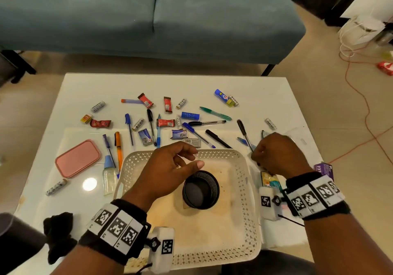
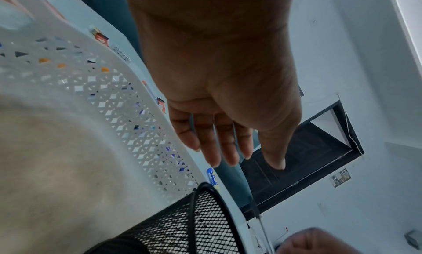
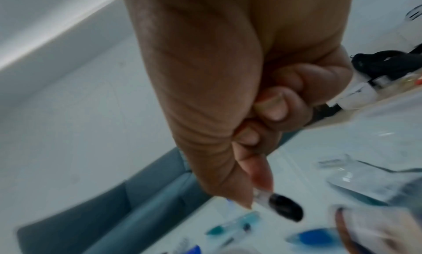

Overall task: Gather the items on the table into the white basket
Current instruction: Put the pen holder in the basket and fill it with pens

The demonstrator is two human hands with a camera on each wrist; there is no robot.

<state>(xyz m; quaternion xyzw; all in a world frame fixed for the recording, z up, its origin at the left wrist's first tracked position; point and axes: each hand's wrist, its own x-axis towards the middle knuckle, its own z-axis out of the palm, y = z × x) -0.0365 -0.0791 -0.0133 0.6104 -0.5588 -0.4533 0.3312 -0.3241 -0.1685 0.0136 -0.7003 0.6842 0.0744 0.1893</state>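
The white perforated plastic basket (image 1: 238, 157) sits nearest the person, its lattice wall stiff and its floor smooth and stained. The left hand (image 1: 168, 168) hovers over its far half with fingers (image 2: 212, 149) loosely spread and straight, holding nothing. Directly below and just toward the person from those fingertips stands a black wire-mesh cylindrical pen cup (image 1: 201, 189), upright inside the basket.

The right hand (image 1: 276, 153) is just outside the basket's right wall, curled, with thumb and forefinger pinching a clear-barrelled pen with a black cap (image 1: 244, 133). The pen's long axis runs away from the fingers toward the far side of the table, cap end outermost, as the blurred right wrist view shows (image 3: 283, 209). The basket lies to the left of that hand and close, so I judge the carry is short and this hand is plainly the nearer one for it.

Beyond both hands' fingertips, on the glossy white table (image 1: 89, 87), lie more slim plastic pens, small metal cylindrical batteries and crinkled red sweet wrappers; left of the left hand rest a flat pink rounded-rectangle lid (image 1: 77, 158) and a small clear bottle with a blue cap (image 1: 109, 177).
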